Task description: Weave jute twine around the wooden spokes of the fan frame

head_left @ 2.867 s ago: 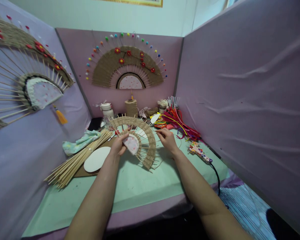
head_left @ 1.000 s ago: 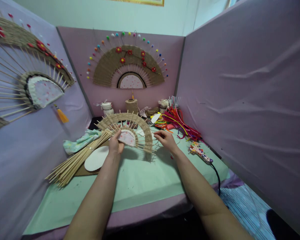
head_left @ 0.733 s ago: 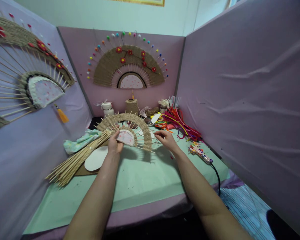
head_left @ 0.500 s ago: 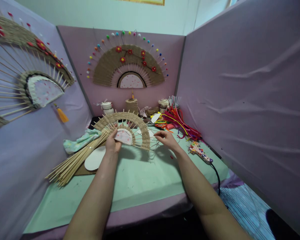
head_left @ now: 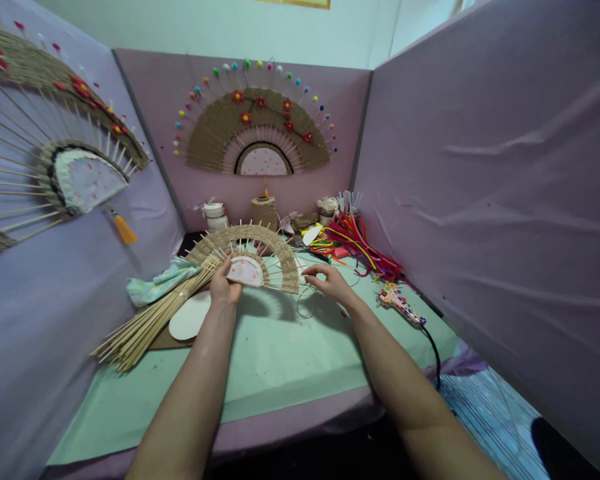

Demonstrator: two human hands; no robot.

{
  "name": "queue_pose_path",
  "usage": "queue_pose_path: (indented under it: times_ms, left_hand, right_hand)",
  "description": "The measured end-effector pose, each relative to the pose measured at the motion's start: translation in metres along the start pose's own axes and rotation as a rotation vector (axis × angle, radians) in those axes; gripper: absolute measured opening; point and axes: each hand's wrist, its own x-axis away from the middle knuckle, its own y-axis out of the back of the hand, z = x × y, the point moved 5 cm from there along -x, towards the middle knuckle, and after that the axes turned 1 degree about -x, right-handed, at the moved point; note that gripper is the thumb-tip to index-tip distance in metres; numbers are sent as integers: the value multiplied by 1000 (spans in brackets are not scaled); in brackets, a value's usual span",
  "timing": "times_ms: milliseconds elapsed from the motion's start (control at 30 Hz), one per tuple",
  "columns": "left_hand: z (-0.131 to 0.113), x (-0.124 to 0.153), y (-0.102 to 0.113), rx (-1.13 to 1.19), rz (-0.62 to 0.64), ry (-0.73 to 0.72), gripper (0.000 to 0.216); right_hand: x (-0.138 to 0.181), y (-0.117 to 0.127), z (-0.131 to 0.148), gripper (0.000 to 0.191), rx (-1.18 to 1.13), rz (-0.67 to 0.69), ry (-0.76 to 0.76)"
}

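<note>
A half-round woven fan (head_left: 284, 257) is held up just above the green-covered table (head_left: 265, 363), in front of the wearer. Its broad outer band is woven in tan cord in close curved rows, and is pierced by pale, slender sticks that fan outward, their tips left poking unevenly past the upper edge. Inside this band the sticks are left bare across an open gap. A narrower woven band is set around the curved edge of a white half-round panel (head_left: 246, 271), which is sprinkled with pinkish marks. The fan is tilted, its right end sitting lower.

The panel's left end is gripped by the left hand (head_left: 227, 285), with the thumb laid on its front. The fingertips of the right hand (head_left: 330, 283) are pinched together at the fan's right edge; whether a stick tip or cord is caught between them cannot be told. Below them a thin loop of cord (head_left: 305, 317) is seen. A bundle of sticks (head_left: 153, 319) is laid to the left, partly overlapped by the fan.
</note>
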Motion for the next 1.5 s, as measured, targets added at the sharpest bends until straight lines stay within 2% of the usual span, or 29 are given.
queue_pose_path:
  times_ms: [200,500,833,1000,1100,1367,1500]
  left_hand:
    - [-6,-3,1,15,-5,-48,25]
    - [-9,-2,1,22,-1,-117,22]
    - [-7,0,2,82,-74,-101,24]
    - [-6,-1,3,89,-61,-119,23]
    - [-7,-2,5,84,-75,-143,22]
    - [-18,-4,4,-4,-20,-287,24]
    - [-19,-1,1,-33,13,-340,26]
  right_hand:
    - [-1,3,-6,14,117,-75,40]
    - [1,1,0,11,260,-76,126]
    - [1,-9,3,14,101,29,103]
    - [3,-12,0,17,-47,36,2]
    - [3,-13,-1,19,-58,58,-23]
    - [2,-11,-1,10,304,24,76]
    - [3,-11,-2,9,366,17,95]
